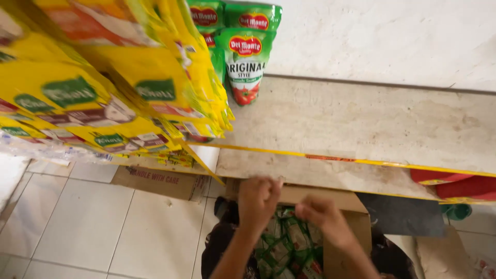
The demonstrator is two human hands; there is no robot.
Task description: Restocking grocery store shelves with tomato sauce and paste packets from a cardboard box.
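My left hand (258, 199) and my right hand (321, 214) reach down into an open cardboard box (356, 222) below the shelf. The box is filled with several green pouches (287, 248). Both hands are blurred, fingers curled over the pouches; whether either hand grips one cannot be told. On the pale shelf (361, 119) above, several green sauce pouches (247, 62) with red labels stand upright at the back left. Hanging strips of yellow sachets (119, 88) fill the upper left.
A flattened brown carton (160, 182) lies on the white tiled floor (103, 227) at left. A yellow strip edges the shelf front (361, 161). Red packets (465, 183) show under the shelf at right. A white wall (392, 36) backs the shelf.
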